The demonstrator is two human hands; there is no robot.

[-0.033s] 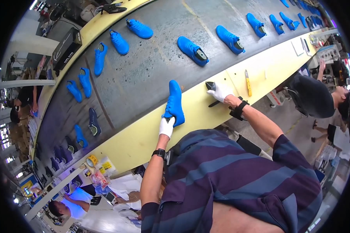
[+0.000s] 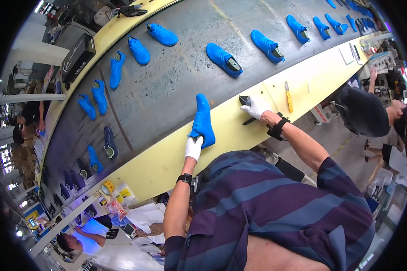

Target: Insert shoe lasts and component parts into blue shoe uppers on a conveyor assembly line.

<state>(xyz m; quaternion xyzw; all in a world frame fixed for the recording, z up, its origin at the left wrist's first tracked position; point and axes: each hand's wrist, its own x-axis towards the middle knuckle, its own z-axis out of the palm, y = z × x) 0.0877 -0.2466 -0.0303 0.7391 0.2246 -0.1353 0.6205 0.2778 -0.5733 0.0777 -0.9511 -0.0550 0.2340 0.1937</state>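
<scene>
My left hand [image 2: 194,148], in a white glove, grips a bright blue lace-up shoe [image 2: 203,118] by its heel and opening. The shoe's toe points away from me, over the edge between the yellow ledge and the grey conveyor belt. To the right, my gloved right hand [image 2: 257,107] is closed over a small black object [image 2: 244,100] at the ledge. Its kind cannot be made out, as the glove hides part of it. A yellow utility knife [image 2: 289,97] lies on the ledge beyond my right hand.
Several blue shoes stand along the belt [image 2: 176,86], with darker shoes [image 2: 109,142] at the left. The yellow ledge [image 2: 153,174] runs along my side. A tape roll [image 2: 107,187] and plastic bags sit at lower left. A black box [image 2: 78,58] rests on the far rim. Other people are nearby.
Shoes at the left of the belt have shifted very slightly. Both my hands and the shoe I hold stay essentially in place.
</scene>
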